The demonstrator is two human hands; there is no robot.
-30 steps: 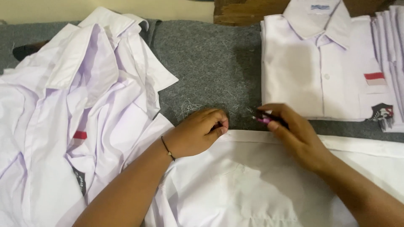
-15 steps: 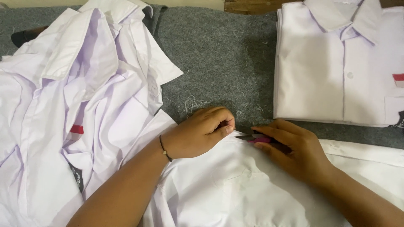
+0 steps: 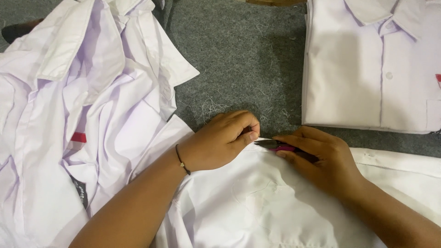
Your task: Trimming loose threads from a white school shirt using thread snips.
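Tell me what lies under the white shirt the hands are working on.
Grey felt surface shows beyond the white shirt and evidently runs beneath it; loose thread clippings lie there. Anything directly underneath is covered.

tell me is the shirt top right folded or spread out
Folded: the shirt lies flat, buttoned, sides tucked under, collar up, on the grey mat.

I see grey felt-covered work surface (image 3: 239, 59) littered with loose thread clippings (image 3: 209, 108); strip of brown wood (image 3: 275, 2) at 12 o'clock; soft, even light.
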